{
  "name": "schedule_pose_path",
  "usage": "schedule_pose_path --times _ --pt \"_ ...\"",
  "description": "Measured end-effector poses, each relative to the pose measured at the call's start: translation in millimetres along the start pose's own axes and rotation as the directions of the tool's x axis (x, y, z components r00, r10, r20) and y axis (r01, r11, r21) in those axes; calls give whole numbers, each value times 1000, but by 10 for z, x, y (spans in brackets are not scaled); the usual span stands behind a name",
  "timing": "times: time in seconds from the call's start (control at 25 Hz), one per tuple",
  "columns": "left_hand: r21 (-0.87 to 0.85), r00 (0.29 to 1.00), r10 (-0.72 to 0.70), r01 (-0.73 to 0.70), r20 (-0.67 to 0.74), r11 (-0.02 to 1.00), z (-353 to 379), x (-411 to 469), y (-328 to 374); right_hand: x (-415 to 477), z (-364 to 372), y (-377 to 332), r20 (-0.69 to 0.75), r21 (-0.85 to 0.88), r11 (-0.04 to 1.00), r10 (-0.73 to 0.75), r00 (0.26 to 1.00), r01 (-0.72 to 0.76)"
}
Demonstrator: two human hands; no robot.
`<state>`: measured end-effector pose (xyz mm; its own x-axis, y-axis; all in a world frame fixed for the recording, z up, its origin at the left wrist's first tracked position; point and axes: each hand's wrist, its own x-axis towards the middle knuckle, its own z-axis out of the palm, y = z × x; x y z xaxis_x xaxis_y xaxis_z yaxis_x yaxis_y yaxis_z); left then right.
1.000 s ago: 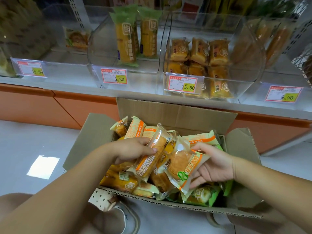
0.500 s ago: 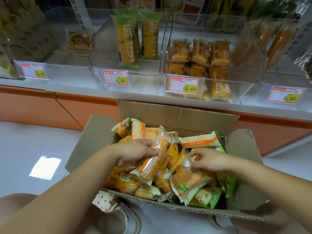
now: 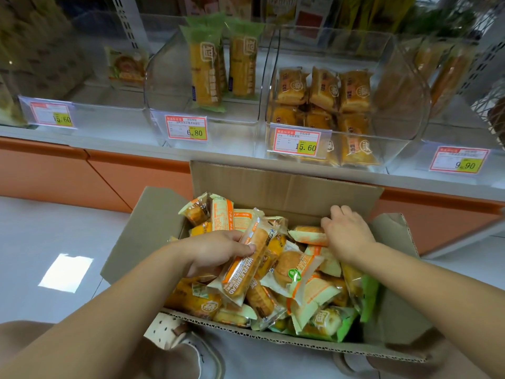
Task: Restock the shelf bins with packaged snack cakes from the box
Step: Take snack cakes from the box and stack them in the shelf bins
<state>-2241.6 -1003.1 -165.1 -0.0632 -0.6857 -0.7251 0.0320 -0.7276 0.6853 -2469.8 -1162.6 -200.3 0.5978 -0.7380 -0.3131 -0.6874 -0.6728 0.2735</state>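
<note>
Snack cakes (image 3: 297, 269) fill the box (image 3: 144, 233) at six o'clock. Left hand (image 3: 216, 253) is clamped round a waffle bread packet (image 3: 246, 265), probably held clear to sort by kind. Right hand (image 3: 348, 233) lies palm down on packets (image 3: 308, 235) at the box's two o'clock corner; whether it grips one I cannot tell. Clear bins (image 3: 164, 77) wait at twelve, partly stocked; the raised box flap (image 3: 273, 184) stands between.

Just past the right fingers (image 3: 338, 212) the raised box flap (image 3: 273, 187) stands; packets (image 3: 306, 272) crowd beneath; above lies open.
</note>
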Motion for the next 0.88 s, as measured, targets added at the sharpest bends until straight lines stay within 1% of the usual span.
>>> schedule_pose_path --times 0.08,0.12,0.16,0.2,0.24,0.28,0.36,0.44,0.48,0.56,0.6,0.64,0.68,0.72,0.8,0.88 --pt "-46 1000 -1 0 -24 999 44 29 5 -37 -80 43 72 212 976 32 997 -47" --pt "-77 999 -2 -1 -43 997 83 53 8 -76 -140 53 116 343 935 49 992 -86" --pt "-121 998 -5 -2 -57 993 125 79 10 -126 -198 47 150 485 864 66 986 -132" --pt "-174 998 -4 -6 -61 985 174 108 19 -192 -256 23 167 623 764 79 983 -167" --pt "-225 999 3 -15 -54 974 224 132 31 -261 -306 -16 168 731 658 84 982 -181" --pt "-270 999 19 -31 -44 962 279 148 53 -337 -357 -66 161 803 570 76 984 -175" --pt "-353 998 58 -64 -27 933 370 160 107 -468 -387 -183 122 897 423 48 991 -131" --pt "-428 995 93 -95 -26 899 435 162 151 -550 -388 -278 94 958 266 70 993 -109" --pt "-458 994 103 -105 -30 883 448 164 166 -572 -408 -297 112 977 171 89 990 -126" --pt "-485 992 122 -127 -41 865 442 152 184 -600 -447 -299 147 989 -14 79 986 -146" --pt "-488 991 129 -135 -47 862 429 147 186 -608 -444 -287 135 988 -86 59 989 -130" --pt "-492 990 134 -140 -47 859 417 140 185 -615 -436 -269 121 984 -135 36 992 -116" --pt "-492 989 141 -145 -45 858 417 128 188 -616 -425 -254 112 982 -154 16 994 -108" --pt "-479 987 152 -154 -44 864 423 119 186 -618 -420 -251 105 984 -147 -3 994 -105" --pt "-422 980 190 -197 -60 885 463 120 170 -605 -407 -286 79 991 -107 -22 997 -81" --pt "-399 970 218 -243 -106 884 506 132 154 -600 -428 -327 47 997 -63 -17 999 -47"
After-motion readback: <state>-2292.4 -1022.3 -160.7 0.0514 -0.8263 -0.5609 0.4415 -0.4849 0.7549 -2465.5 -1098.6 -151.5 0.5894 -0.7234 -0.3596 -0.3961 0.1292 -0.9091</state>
